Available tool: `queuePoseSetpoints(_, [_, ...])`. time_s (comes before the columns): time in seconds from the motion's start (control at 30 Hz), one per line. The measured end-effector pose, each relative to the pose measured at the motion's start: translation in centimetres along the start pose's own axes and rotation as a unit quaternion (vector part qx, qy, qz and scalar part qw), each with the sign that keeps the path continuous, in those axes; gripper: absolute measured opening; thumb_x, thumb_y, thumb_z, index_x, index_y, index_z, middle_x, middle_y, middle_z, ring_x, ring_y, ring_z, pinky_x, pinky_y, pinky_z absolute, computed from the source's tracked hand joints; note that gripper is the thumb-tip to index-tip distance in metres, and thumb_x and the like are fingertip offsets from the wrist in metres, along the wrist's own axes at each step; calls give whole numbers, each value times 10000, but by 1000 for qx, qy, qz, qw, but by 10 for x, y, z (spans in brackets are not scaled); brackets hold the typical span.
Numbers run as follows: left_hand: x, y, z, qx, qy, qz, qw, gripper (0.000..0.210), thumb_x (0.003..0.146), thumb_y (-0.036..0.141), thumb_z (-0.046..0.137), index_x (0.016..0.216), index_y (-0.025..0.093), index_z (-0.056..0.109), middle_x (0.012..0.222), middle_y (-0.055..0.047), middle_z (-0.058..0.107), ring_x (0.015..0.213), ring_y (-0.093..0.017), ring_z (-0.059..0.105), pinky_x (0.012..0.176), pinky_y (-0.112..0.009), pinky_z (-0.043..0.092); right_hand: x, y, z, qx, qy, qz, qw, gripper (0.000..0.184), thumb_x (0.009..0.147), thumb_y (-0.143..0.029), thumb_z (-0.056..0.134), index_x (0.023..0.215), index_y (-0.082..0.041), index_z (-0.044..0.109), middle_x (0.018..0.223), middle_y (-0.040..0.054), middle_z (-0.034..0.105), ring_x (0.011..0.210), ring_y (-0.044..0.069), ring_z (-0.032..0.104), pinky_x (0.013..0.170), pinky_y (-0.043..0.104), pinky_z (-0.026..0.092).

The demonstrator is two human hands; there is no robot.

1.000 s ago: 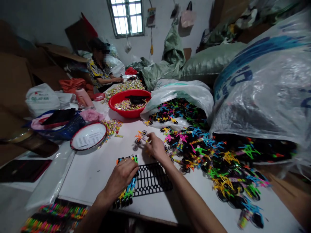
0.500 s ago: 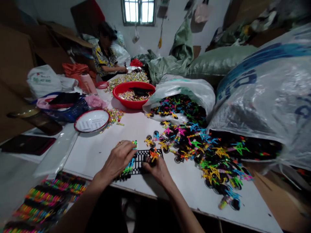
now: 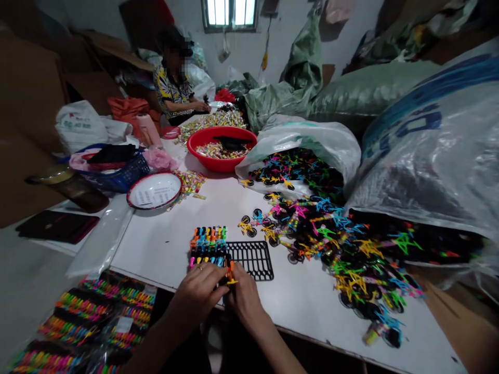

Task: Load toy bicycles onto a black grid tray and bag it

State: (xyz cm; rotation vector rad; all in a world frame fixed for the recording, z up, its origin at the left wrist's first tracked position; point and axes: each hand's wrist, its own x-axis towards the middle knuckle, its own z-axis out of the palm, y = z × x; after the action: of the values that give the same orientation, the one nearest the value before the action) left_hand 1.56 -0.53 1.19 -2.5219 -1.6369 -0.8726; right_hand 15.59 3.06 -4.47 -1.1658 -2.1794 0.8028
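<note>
Left hand point(image 3: 200, 291) and orange toy bike point(image 3: 230, 271) meet right hand point(image 3: 245, 293) at black rack point(image 3: 249, 258)'s near edge.
White bowl point(image 3: 156, 179) far left; left grip unclear; bike's long axis near-to-far; right fingers clamped on it; rack lengthwise left-right, bikes row point(image 3: 208, 244) left, bare right; bike heap point(image 3: 343, 254) crowds right.

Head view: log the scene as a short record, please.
left hand: fingers curled beside the orange toy bike; contact unclear
right hand: holds the orange toy bike
black rack: left part covered by lined-up bikes, right part bare
loose bikes: piled right of the rack
red basin: beyond the rack
co-worker: far left, beyond the basin
</note>
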Motion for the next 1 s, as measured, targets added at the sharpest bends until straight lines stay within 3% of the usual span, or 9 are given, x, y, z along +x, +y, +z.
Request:
queuePoseSetpoints(0.17, [-3, -1, 6, 44, 51, 40, 997, 140, 899, 163, 492, 959, 177, 618, 829, -40, 689, 805, -178, 631, 777, -322, 497, 6, 0, -8, -42, -72, 4, 997, 175, 822, -120, 453, 926, -156, 589, 864, 71, 621, 746, 168, 570, 663, 257, 429])
queuePoseSetpoints(0.3, [-9, -2, 9, 48, 49, 49, 996, 126, 888, 162, 521, 952, 179, 628, 818, -31, 686, 787, -169, 627, 769, -313, 495, 28, 18, -48, 19, -174, -32, 984, 114, 831, -158, 516, 837, -177, 628, 733, -5, 622, 657, 125, 556, 601, 204, 397])
queuePoseSetpoints(0.43, [-11, 1, 6, 51, 41, 52, 996, 142, 895, 160, 509, 970, 176, 628, 829, -26, 691, 790, -171, 631, 778, -318, 491, 79, 35, -89, -212, -86, 27, 973, 234, 856, -99, 465, 991, -170, 642, 985, 83, 626, 879, 177, 572, 724, 250, 407])
queuePoseSetpoints(0.5, [-7, 2, 1, 51, 43, 44, 997, 143, 903, 185, 504, 983, 177, 622, 837, -28, 692, 796, -173, 633, 782, -320, 488, 106, 41, -95, -329, -60, 42, 941, 259, 863, -84, 432, 992, -152, 646, 1076, 134, 585, 976, 220, 536, 774, 293, 398])
queuePoseSetpoints(0.6, [10, -2, -10, 53, 84, 4, 995, 172, 898, 228, 525, 1045, 178, 599, 895, -52, 689, 854, -189, 630, 806, -337, 482, 127, 48, -94, -369, -66, 14, 927, 253, 858, -88, 427, 923, -149, 664, 1094, 144, 570, 1029, 251, 493, 837, 339, 373])
queuePoseSetpoints(0.7, [34, -13, -15, 66, 81, -45, 994, 182, 893, 222, 519, 1052, 182, 597, 970, -76, 669, 918, -214, 611, 802, -362, 478, 122, 53, -94, -313, -31, 4, 949, 194, 855, -150, 472, 901, -170, 660, 1088, 112, 579, 1014, 240, 492, 842, 331, 369])
queuePoseSetpoints(0.83, [53, -28, -5, 61, -13, -74, 995, 123, 894, 196, 502, 888, 183, 624, 860, -46, 649, 817, -202, 596, 730, -346, 473, 98, 58, -93, -89, 56, 54, 993, 137, 810, -271, 554, 884, -170, 608, 872, 46, 603, 787, 175, 538, 694, 265, 400])
queuePoseSetpoints(0.9, [54, -32, 3, 48, -27, -81, 995, 127, 896, 196, 505, 836, 178, 615, 803, -36, 633, 783, -196, 583, 717, -341, 466, 85, 55, -89, 91, 64, 119, 987, 168, 739, -330, 612, 779, -173, 566, 658, -20, 536, 587, 134, 477, 556, 240, 363])
queuePoseSetpoints(1.0, [50, -35, 8, 38, -21, -78, 996, 142, 900, 218, 511, 794, 178, 597, 772, -29, 616, 769, -189, 573, 713, -337, 455, 71, 44, -83, 279, 74, 166, 943, 250, 656, -375, 673, 715, -186, 519, 558, -68, 450, 499, 99, 393, 479, 219, 314])
